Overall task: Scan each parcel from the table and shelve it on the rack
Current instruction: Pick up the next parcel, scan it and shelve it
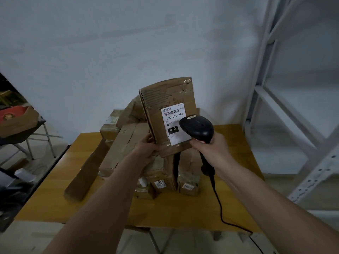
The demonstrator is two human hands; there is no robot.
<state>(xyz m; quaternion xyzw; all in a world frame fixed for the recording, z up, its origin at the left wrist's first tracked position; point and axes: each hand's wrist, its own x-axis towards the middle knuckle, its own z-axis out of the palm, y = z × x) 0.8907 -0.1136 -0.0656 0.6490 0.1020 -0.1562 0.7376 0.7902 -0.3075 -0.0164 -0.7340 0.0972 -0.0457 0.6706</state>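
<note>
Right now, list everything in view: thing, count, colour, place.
held parcel: one, brown cardboard with a white label reading 070-070-A80, raised above the pile, tilted
barcode scanner: one, black, corded, its head over the label's lower right
parcels on table: a heap, count unclear, brown cardboard with tape, at the table's middle and back
table: one, yellow-brown wood, centre
rack: one, white metal, shelves bare where visible, right
wall: pale grey, behind the table
open box: one, brown with something red inside, far left
folding stand: one, grey metal legs, under that box
hands: left hand grips the held parcel's lower left edge; right hand grips the scanner's handle
</note>
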